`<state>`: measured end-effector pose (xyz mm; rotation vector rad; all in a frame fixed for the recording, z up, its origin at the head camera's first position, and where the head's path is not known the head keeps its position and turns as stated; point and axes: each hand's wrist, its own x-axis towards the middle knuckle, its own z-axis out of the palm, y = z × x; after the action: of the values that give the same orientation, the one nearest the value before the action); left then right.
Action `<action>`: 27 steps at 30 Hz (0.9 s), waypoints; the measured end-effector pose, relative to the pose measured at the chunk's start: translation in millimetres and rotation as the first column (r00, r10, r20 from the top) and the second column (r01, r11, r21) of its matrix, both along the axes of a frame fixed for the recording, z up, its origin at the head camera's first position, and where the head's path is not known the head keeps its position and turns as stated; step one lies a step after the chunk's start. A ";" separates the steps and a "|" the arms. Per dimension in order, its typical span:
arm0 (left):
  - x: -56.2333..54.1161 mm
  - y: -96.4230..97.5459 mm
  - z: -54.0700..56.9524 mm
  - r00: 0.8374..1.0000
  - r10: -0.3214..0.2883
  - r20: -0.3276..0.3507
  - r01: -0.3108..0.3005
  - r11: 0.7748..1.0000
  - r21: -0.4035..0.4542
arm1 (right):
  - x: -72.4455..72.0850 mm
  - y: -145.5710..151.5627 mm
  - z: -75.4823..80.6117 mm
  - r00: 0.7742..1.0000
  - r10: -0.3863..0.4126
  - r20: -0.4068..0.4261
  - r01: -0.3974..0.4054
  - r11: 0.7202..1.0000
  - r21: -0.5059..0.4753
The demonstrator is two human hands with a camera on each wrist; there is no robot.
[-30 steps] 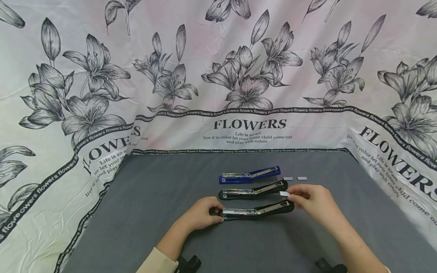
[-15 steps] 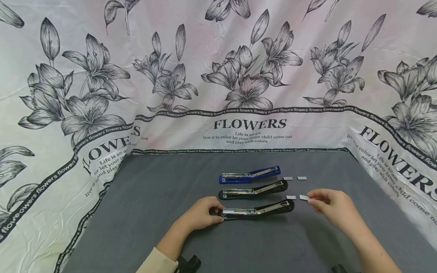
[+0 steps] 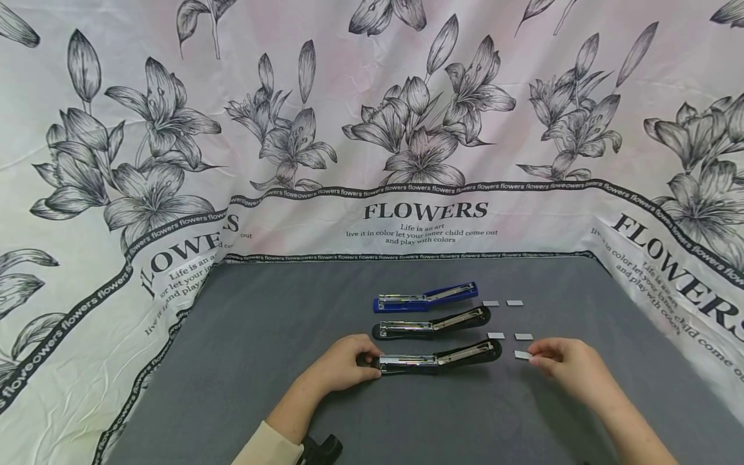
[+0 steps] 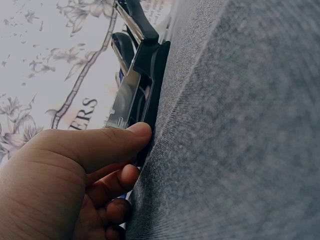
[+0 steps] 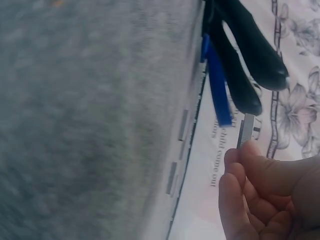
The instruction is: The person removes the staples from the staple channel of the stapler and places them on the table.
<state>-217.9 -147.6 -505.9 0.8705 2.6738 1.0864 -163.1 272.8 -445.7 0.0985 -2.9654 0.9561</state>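
Observation:
Three opened staplers lie one behind another: a blue stapler (image 3: 427, 298) farthest off, a black stapler (image 3: 430, 324) in the middle and a black stapler (image 3: 438, 363) nearest. My left hand (image 3: 345, 365) holds the left end of the nearest one; in the left wrist view its thumb (image 4: 139, 130) presses against the base. Off to the right, my right hand (image 3: 572, 367) pinches a small grey staple strip (image 3: 521, 355) between thumb and fingers, just above or at the table. The right wrist view shows the staple strip (image 5: 246, 129) jutting from the fingertips.
Several more staple strips lie in pairs right of the staplers, two beside the blue one and a strip (image 3: 524, 336) with its neighbour closer in. A grey cloth covers the table (image 3: 261, 310). Flower-printed fabric (image 3: 430, 223) walls the back and sides.
My right hand has put two staple strips down right of the middle stapler, one after the other, and moved right and nearer with another. My left hand has stayed on the nearest stapler.

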 end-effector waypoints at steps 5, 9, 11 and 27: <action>-0.3 0.2 -1.2 1.000 0.000 -0.002 0.000 1.000 0.003 | -2.7 0.9 -10.2 0.999 0.020 0.045 -0.019 1.000 -0.008; -0.2 0.4 -0.9 1.000 0.002 0.001 -0.002 1.000 0.004 | -5.4 0.7 -14.6 0.997 0.041 0.065 -0.040 0.999 -0.015; 0.1 0.4 -0.2 1.000 0.003 -0.001 -0.003 1.000 0.004 | -6.7 0.3 -16.2 0.996 0.058 0.068 -0.057 0.998 -0.016; 0.3 -0.3 0.5 1.000 0.002 0.001 -0.002 1.000 -0.005 | -13.4 0.6 -26.9 0.987 0.114 0.109 -0.115 0.993 -0.002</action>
<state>-217.6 -147.9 -505.4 0.8662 2.6767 1.0792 -176.5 273.4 -472.5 0.2266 -3.0912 0.9985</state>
